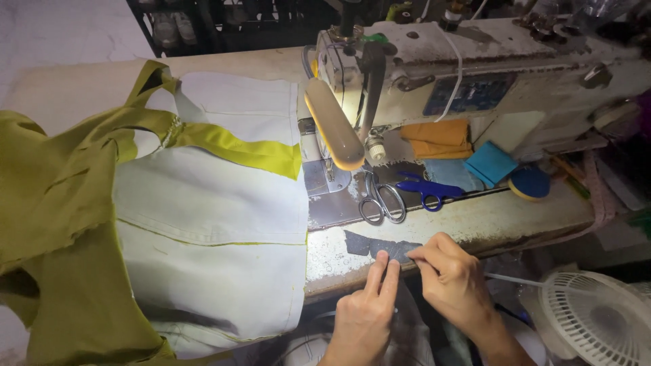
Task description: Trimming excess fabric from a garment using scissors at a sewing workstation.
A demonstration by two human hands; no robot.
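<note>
Dark patch (380, 248) dim at table edge (339, 271), left hand (363, 312) fingers flat on it, right hand (451, 274) fingers seemingly pinching its corner

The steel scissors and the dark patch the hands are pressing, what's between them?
Head view: only bare, worn table surface lies between the steel scissors and the dark patch.
</note>
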